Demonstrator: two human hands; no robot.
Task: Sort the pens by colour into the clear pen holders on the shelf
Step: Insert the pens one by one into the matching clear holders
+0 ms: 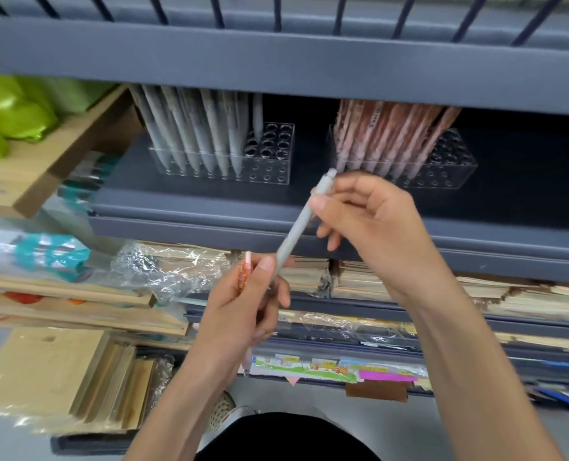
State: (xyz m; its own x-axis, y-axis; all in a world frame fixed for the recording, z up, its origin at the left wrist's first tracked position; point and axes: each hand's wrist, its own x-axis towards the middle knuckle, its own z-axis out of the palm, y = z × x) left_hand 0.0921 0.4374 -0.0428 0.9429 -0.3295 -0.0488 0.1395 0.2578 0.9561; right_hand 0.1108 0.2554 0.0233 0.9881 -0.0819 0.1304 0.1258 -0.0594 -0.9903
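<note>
A grey pen [301, 221] slants between both hands in front of the shelf [183, 211]. My right hand [373, 224] pinches its upper end near the clicker. My left hand [243, 304] holds its lower end with thumb and finger, and also grips a pink pen [245, 271] in the fist. On the shelf stand two clear pen holders: the left holder [270, 158] is filled on its left side with several grey pens [193, 131], the right holder [449, 164] carries several pink pens [389, 134]. Both holders have free holes on their right sides.
An upper shelf edge [276, 68] hangs low over the pens' tops. Green packets [7, 111] lie on a wooden tray at left. Below the shelf are crinkled plastic wrap [163, 271], stacked paper goods [376, 281] and wooden boards [60, 371].
</note>
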